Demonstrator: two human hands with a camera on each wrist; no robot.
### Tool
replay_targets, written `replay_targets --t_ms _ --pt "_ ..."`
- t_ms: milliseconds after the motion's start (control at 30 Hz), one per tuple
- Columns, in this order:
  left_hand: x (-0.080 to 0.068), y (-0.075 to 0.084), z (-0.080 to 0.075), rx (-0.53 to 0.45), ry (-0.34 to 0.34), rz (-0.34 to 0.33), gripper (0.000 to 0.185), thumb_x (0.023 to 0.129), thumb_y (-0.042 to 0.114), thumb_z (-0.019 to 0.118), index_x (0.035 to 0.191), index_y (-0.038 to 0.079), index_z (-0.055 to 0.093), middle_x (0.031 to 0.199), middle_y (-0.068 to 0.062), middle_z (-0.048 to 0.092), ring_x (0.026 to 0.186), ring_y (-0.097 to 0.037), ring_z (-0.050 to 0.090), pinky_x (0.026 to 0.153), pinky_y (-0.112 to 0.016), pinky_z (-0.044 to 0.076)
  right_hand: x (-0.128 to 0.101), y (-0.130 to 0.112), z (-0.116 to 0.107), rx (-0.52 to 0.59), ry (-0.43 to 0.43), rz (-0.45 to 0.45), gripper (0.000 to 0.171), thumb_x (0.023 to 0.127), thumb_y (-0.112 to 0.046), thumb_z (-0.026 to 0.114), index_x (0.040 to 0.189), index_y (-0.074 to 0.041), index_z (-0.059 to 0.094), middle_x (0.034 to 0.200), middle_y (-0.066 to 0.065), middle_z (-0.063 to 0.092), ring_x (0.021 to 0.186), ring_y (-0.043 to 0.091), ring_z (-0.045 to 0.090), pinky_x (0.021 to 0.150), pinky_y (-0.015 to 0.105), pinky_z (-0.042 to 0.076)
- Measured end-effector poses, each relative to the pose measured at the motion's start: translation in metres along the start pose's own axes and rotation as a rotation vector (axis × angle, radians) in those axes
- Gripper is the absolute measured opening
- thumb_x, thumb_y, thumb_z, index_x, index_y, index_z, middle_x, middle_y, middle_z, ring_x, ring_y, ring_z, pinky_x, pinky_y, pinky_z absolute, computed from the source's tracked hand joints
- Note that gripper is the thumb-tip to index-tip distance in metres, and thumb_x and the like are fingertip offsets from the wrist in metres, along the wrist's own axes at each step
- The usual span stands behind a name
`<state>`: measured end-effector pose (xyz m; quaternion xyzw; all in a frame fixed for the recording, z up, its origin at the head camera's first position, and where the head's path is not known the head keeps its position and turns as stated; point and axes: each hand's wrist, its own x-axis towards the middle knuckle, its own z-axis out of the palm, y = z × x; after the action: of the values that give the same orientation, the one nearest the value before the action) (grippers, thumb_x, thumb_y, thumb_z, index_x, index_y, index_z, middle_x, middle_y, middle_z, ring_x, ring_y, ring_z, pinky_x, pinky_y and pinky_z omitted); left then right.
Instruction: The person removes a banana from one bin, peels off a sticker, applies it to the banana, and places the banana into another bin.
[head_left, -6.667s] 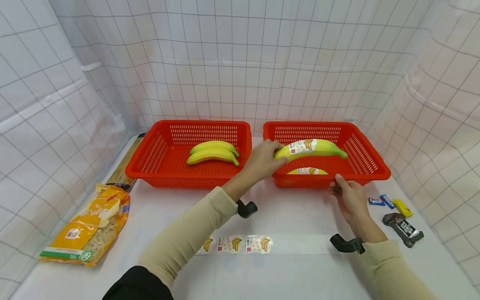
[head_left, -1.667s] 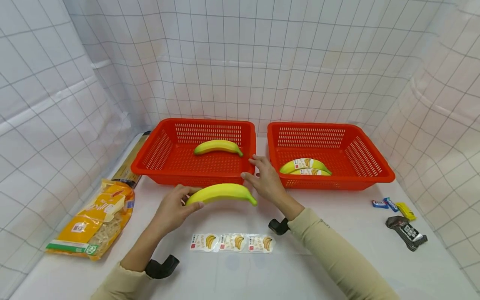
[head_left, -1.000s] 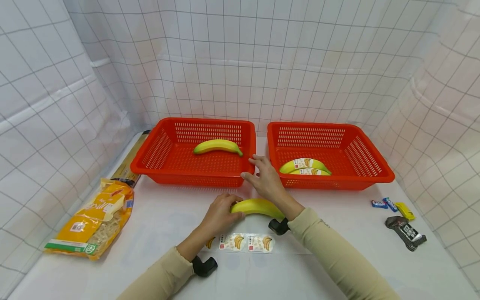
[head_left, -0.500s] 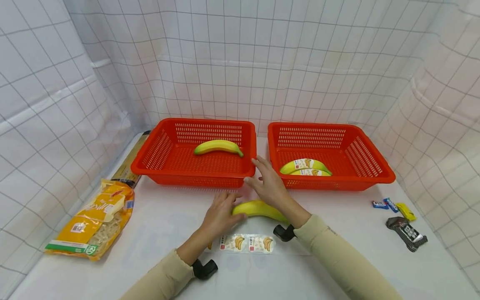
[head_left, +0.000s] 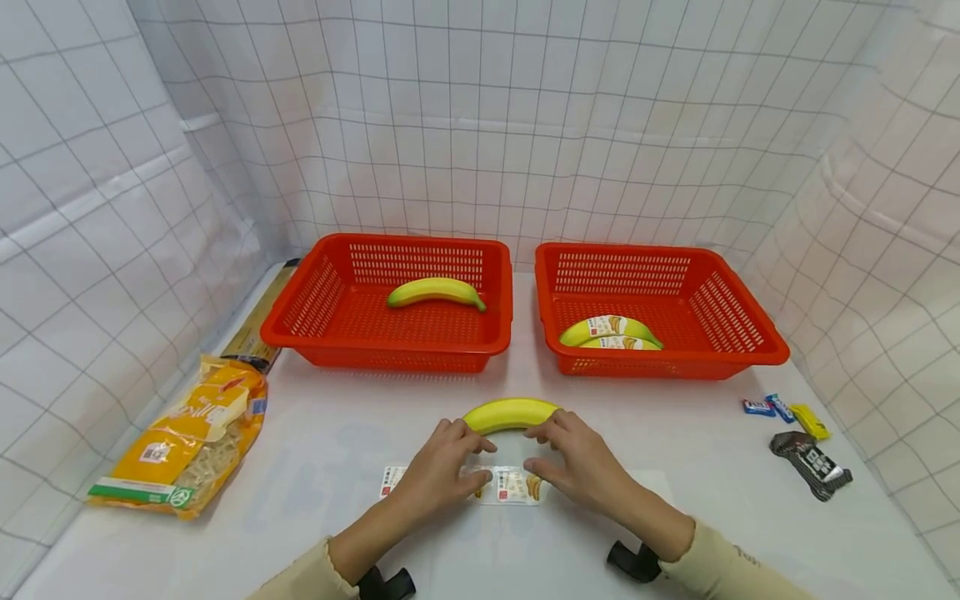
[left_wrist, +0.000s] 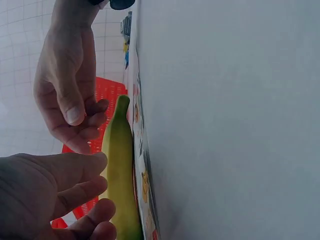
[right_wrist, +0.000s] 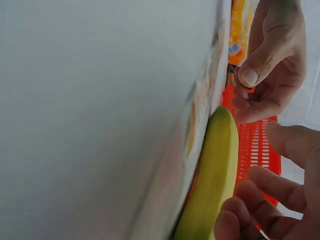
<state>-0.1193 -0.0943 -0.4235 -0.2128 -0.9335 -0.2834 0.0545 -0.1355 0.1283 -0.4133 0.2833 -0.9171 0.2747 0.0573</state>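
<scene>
A plain yellow banana (head_left: 512,413) lies on the white table, its stem end partly covered by my right hand in the head view. My left hand (head_left: 442,467) hovers over a strip of banana-picture stickers (head_left: 516,485), fingers loosely bent and holding nothing. Across from it, my right hand (head_left: 588,467) is at the strip's right end, also with loosely bent fingers and nothing between them. The hands hide part of the strip. In the left wrist view the banana (left_wrist: 120,175) lies right along the sticker strip.
A left red basket (head_left: 390,360) holds one plain banana (head_left: 437,292). Two bananas with stickers (head_left: 611,327) lie in the right red basket (head_left: 660,367). An orange food bag (head_left: 183,442) stands left; small wrapped snacks (head_left: 812,467) lie right.
A stickered banana went into the right basket and a plain one came from the left basket to the table. My left hand released it; my right hand left the basket corner. Both came to the stickers.
</scene>
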Motion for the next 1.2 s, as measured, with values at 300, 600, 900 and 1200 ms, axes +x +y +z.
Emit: replay_targets --t_ms 300,600,900,1200 --pt "-0.006 -0.002 0.010 -0.044 -0.085 -0.004 0.022 0.072 0.015 0.075 0.094 0.016 0.070 0.082 0.005 0.049 0.083 -0.008 0.040 0.070 -0.021 0.036 -0.016 0.002 0.011 -0.060 -0.121 0.037 0.029 0.071 -0.023 0.080 0.096 -0.014 0.068 0.081 -0.007 0.050 0.074 0.002 0.044 0.065 0.020 0.040" --pt "-0.008 -0.002 0.012 -0.036 -0.139 -0.026 0.022 0.074 0.018 0.075 0.096 0.017 0.070 0.082 0.006 0.047 0.085 -0.008 0.039 0.072 -0.021 0.036 -0.017 0.004 0.012 -0.102 -0.177 0.042 0.035 0.072 -0.022 0.080 0.105 -0.013 0.070 0.085 -0.006 0.049 0.077 0.005 0.044 0.066 0.022 0.039" --pt "-0.007 -0.001 0.011 -0.022 -0.151 -0.029 0.023 0.075 0.020 0.075 0.097 0.017 0.069 0.082 0.006 0.046 0.084 -0.008 0.039 0.070 -0.021 0.034 -0.020 0.004 0.012 -0.154 -0.158 -0.018 0.030 0.074 -0.023 0.078 0.102 -0.015 0.070 0.086 -0.009 0.047 0.080 0.005 0.045 0.067 0.021 0.040" --pt "-0.008 0.000 0.011 -0.016 -0.144 -0.026 0.023 0.074 0.019 0.075 0.096 0.017 0.069 0.082 0.005 0.046 0.084 -0.008 0.038 0.069 -0.020 0.034 -0.022 0.004 0.015 -0.175 -0.135 -0.055 0.031 0.072 -0.021 0.080 0.099 -0.018 0.066 0.088 -0.008 0.048 0.089 0.009 0.047 0.071 0.026 0.043"
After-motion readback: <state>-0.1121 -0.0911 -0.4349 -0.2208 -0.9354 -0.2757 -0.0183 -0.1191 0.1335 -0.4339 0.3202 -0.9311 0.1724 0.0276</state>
